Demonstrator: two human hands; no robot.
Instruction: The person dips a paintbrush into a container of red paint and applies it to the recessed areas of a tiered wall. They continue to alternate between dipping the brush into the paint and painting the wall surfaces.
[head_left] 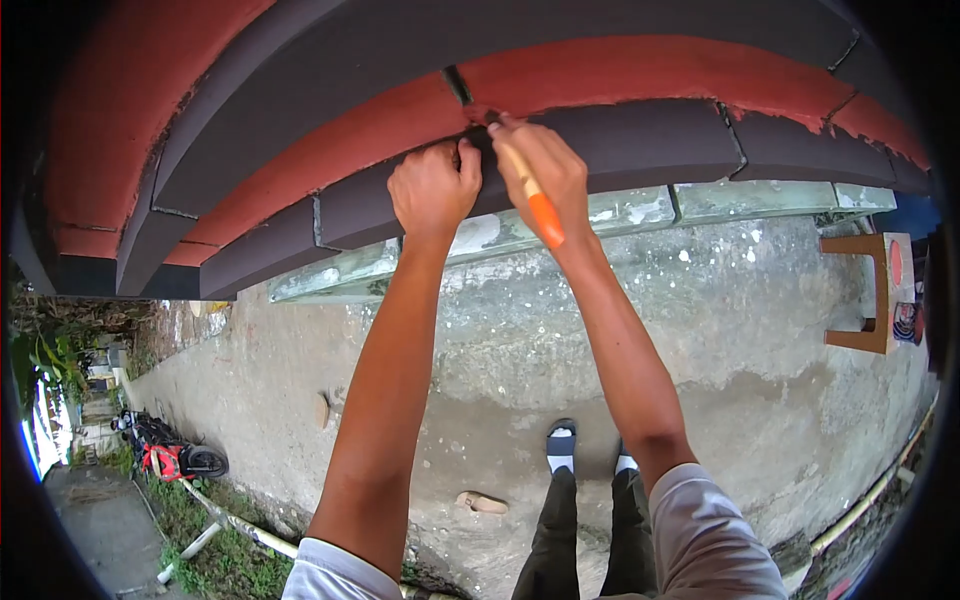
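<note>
My right hand is wrapped round a paintbrush with a pale wooden handle and an orange end. Its head is at the red band, close to a dark vertical gap. To the left, my left hand is closed in a fist against the dark grey ledge, its thumb towards the brush. I cannot tell what, if anything, is inside that fist. Red colour runs unevenly over the lower edge of the band at the right.
A paint-spotted, pale green ledge runs below the grey one. Sandals lie on the concrete floor near my feet. A brown-and-white stool-like piece stands right; a red motorcycle is far left, beside plants.
</note>
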